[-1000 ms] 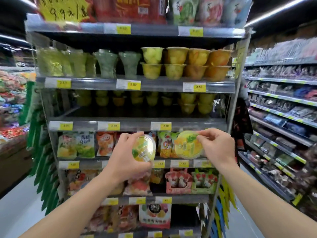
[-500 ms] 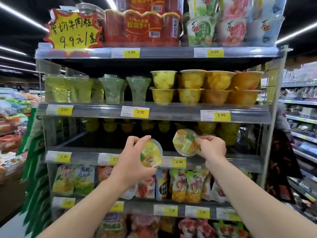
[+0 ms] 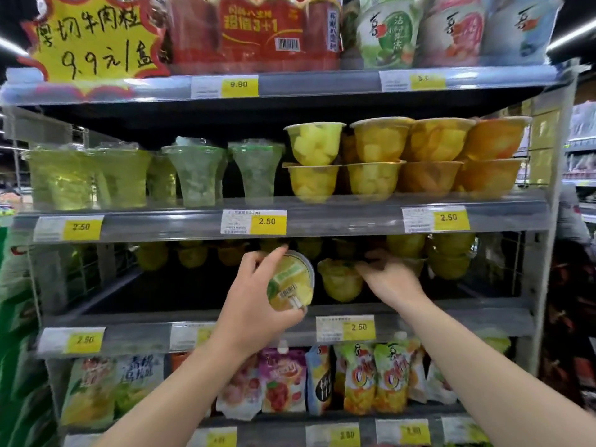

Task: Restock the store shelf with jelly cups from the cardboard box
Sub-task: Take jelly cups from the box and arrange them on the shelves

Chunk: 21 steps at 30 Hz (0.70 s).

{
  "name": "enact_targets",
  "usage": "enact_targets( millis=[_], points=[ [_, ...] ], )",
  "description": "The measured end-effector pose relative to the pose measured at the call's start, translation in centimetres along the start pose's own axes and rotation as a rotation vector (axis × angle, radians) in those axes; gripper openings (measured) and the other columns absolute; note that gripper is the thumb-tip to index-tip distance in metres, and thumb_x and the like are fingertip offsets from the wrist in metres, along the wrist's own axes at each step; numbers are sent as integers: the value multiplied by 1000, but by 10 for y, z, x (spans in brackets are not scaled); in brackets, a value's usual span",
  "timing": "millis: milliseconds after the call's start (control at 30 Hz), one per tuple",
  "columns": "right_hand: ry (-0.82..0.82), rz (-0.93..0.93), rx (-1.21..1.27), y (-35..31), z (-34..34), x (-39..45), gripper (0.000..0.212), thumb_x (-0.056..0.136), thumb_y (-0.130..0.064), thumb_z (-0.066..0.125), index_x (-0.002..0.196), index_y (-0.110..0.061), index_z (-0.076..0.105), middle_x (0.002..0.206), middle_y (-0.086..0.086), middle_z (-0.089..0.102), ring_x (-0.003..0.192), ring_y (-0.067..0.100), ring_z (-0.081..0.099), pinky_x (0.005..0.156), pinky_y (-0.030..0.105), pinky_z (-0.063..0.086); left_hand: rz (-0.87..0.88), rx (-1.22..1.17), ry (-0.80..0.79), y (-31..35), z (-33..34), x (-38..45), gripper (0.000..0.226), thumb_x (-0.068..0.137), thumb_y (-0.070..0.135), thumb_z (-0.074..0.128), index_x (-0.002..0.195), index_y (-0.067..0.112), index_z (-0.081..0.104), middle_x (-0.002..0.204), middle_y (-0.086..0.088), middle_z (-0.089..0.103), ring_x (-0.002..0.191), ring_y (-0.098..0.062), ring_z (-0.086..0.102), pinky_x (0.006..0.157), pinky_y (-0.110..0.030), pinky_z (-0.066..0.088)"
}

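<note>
Two hands [image 3: 254, 304] [image 3: 392, 279] hold jelly cups [image 3: 292, 282] [image 3: 340, 280], the right's grip blurred.

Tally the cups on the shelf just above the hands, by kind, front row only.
Tall green cups: 5 at the front, others hidden behind
Yellow fruit bowls: 4, in two stacks of two
Orange fruit bowls: 4, in two stacks of two
Total: 13
</note>
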State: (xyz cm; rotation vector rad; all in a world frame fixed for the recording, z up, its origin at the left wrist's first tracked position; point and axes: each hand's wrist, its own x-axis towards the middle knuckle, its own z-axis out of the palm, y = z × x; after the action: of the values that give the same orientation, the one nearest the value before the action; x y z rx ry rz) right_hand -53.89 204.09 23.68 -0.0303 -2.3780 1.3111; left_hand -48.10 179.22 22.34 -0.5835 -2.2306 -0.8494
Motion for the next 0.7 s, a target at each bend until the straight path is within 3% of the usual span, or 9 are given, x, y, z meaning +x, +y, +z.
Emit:
enact_targets(
  millis=[100, 300, 433, 600, 700],
  points=[
    [-13, -142, -30, 0, -8, -19, 33, 92, -46, 60, 119, -29, 65, 112, -9, 62, 108, 13, 55, 84, 25, 40, -22, -62, 23, -1, 8, 3, 98, 65, 33, 88, 149, 30, 37, 123, 13, 42, 109, 3, 42, 82, 1, 35],
    [14, -370, -258, 18, -10, -34, 46, 88, -46, 64, 131, -30, 61, 132, -6, 60, 122, 15, 55, 94, 25, 43, -53, -136, 103, 10, 20, 8, 86, 63, 33, 89, 139, 29, 49, 122, 14, 52, 110, 0, 49, 85, -3, 36],
    [29, -434, -276, 23, -8, -35, 52, 86, -46, 67, 135, -30, 58, 135, -8, 56, 122, 12, 52, 96, 23, 40, -79, -215, 130, 26, 30, 24, 68, 67, 35, 87, 127, 32, 56, 113, 18, 59, 106, -2, 55, 86, -13, 43],
    [78, -465, -239, 28, -6, -29, 48, 87, -37, 70, 133, -31, 59, 132, -7, 59, 118, 14, 57, 94, 24, 44, -152, -351, 141, 37, 43, 47, 48, 70, 32, 87, 108, 35, 59, 99, 26, 63, 90, 14, 58, 72, -2, 43],
    [112, -439, -166, 29, -5, -24, 56, 85, -40, 71, 136, -29, 53, 124, -7, 64, 111, 14, 61, 92, 29, 50, -172, -390, 91, 37, 53, 61, 49, 67, 34, 89, 109, 35, 63, 101, 21, 68, 95, 3, 62, 79, -15, 48]
  ],
)
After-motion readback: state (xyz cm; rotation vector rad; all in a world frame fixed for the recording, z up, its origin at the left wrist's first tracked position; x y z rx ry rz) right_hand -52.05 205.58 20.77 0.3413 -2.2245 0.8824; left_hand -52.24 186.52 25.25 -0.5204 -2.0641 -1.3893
